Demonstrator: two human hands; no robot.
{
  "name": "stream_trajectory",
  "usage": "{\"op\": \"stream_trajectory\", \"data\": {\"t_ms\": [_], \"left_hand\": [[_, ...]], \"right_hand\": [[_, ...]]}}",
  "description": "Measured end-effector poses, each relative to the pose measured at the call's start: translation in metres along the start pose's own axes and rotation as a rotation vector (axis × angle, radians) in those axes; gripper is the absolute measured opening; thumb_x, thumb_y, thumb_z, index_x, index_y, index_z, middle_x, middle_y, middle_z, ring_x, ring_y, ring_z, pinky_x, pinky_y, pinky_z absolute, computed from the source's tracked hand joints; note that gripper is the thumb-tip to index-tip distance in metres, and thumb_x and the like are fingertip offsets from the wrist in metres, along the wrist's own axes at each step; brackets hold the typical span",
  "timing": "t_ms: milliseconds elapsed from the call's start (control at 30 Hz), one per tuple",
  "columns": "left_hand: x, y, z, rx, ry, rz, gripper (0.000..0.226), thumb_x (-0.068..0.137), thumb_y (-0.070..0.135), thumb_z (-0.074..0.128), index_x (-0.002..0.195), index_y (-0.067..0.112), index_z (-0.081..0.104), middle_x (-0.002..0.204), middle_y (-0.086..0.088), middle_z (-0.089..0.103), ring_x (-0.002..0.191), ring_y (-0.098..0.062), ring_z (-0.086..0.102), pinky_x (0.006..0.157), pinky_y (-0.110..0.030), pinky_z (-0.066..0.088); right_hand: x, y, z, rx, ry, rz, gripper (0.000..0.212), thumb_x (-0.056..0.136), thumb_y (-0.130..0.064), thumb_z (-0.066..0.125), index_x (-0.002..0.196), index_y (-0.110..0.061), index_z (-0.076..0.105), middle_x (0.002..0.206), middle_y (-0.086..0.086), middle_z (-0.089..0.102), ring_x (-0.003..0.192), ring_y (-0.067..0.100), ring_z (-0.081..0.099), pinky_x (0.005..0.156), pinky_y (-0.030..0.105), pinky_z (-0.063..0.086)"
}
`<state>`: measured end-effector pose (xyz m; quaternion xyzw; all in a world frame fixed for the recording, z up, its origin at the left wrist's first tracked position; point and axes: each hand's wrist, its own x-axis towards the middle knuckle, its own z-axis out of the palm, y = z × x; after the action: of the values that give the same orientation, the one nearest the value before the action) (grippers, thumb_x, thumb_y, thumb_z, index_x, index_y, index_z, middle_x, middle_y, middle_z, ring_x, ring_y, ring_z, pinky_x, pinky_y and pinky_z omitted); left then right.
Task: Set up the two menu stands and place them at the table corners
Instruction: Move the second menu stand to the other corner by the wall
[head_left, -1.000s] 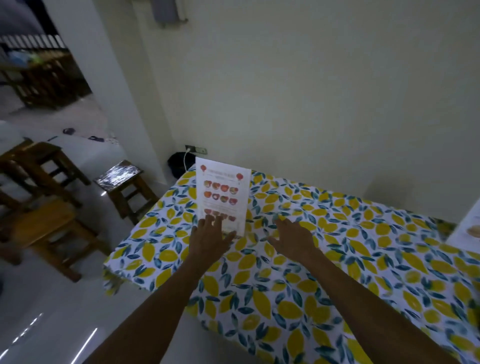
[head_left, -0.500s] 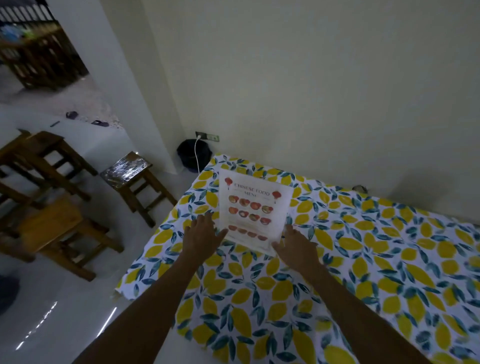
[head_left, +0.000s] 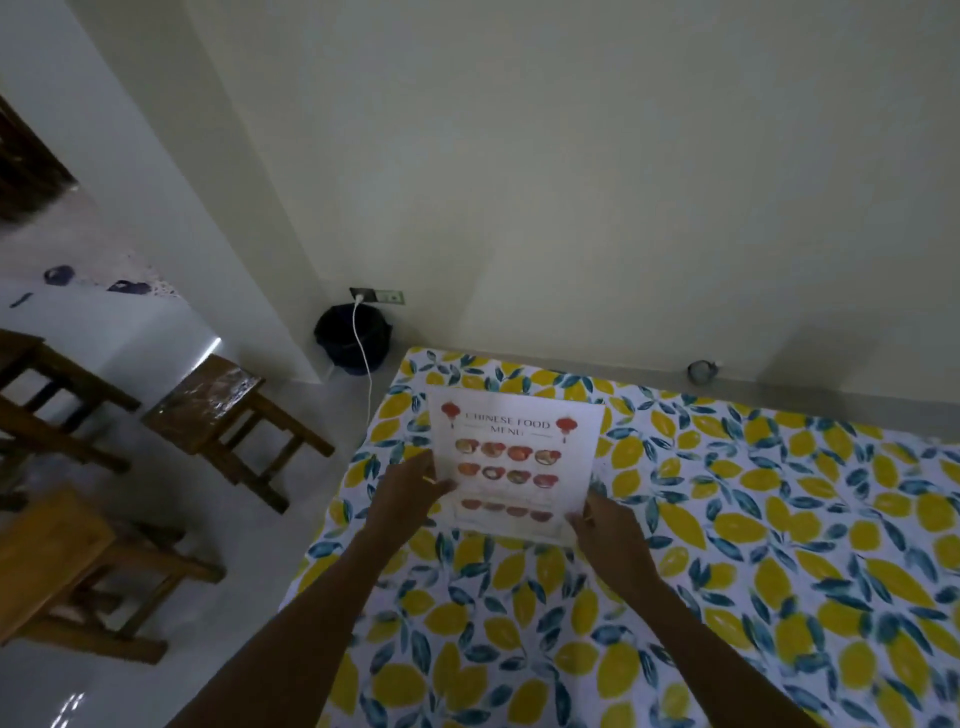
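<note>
Between both hands' fingers, the menu stand (head_left: 511, 467) now stands nearer the tabletop (head_left: 727, 571) corner; left hand (head_left: 410, 491) and right hand (head_left: 608, 525) grip its lower edges.

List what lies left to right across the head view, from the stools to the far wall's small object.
Wooden stool → black bin → left hand → menu → right hand → small grey object by the wall.

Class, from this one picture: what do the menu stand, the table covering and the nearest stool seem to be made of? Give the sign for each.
Menu stand: a printed paper sheet, probably in a clear plastic holder, though the holder hardly shows.
Table covering: probably wipeable plastic or cloth with a lemon-and-leaf print; it drapes over the edge.
Stool: brown wood, varnished or film-covered on top, since the seat reflects light.
</note>
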<state>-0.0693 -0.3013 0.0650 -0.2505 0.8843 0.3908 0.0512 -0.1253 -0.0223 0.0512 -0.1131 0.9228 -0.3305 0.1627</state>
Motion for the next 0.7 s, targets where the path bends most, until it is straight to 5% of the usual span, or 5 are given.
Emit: {"op": "stream_trajectory", "data": {"t_ms": [200,300,467,600,700], "left_hand": [[0.089,0.0,-0.054,-0.006,0.02,0.141,0.021,0.085,0.03,0.076,0.097,0.015,0.066,0.088,0.006,0.07,0.075,-0.008,0.066,0.067,-0.023,0.049],[0.142,-0.009,-0.081,-0.053,-0.068,0.207,0.032,0.084,0.034,0.076,0.115,0.025,0.071,0.107,0.01,0.075,0.088,-0.003,0.069,0.074,-0.022,0.052],[0.228,-0.041,-0.102,-0.182,-0.171,0.234,0.038,0.074,0.044,0.078,0.111,0.04,0.07,0.114,0.001,0.075,0.102,-0.018,0.071,0.092,-0.05,0.056],[0.265,-0.044,-0.113,-0.192,-0.181,0.245,0.048,0.071,0.046,0.078,0.113,0.024,0.072,0.11,0.002,0.076,0.099,-0.019,0.072,0.092,-0.051,0.056],[0.265,-0.036,-0.125,-0.146,-0.17,0.195,0.036,0.08,0.031,0.077,0.113,0.018,0.072,0.104,0.003,0.075,0.093,-0.012,0.069,0.09,-0.037,0.056]], "right_hand": [[0.084,-0.055,0.013,0.014,0.097,-0.005,0.019,0.094,-0.019,0.059,0.108,-0.006,0.062,0.087,0.008,0.066,0.084,0.028,0.065,0.067,0.029,0.043],[0.127,-0.081,0.022,-0.018,0.138,0.023,0.019,0.094,-0.02,0.059,0.107,-0.006,0.063,0.093,0.013,0.071,0.088,0.031,0.066,0.07,0.033,0.048],[0.185,-0.109,0.039,-0.073,0.167,0.062,0.021,0.091,-0.017,0.058,0.109,-0.006,0.063,0.093,0.017,0.072,0.086,0.037,0.066,0.073,0.044,0.056],[0.217,-0.121,0.05,-0.047,0.173,0.082,0.014,0.087,-0.009,0.061,0.1,-0.004,0.065,0.088,0.014,0.071,0.084,0.034,0.067,0.067,0.033,0.049],[0.236,-0.125,0.057,-0.069,0.156,0.091,0.016,0.089,-0.012,0.061,0.101,-0.003,0.065,0.087,0.016,0.071,0.083,0.034,0.066,0.064,0.03,0.044]]}}
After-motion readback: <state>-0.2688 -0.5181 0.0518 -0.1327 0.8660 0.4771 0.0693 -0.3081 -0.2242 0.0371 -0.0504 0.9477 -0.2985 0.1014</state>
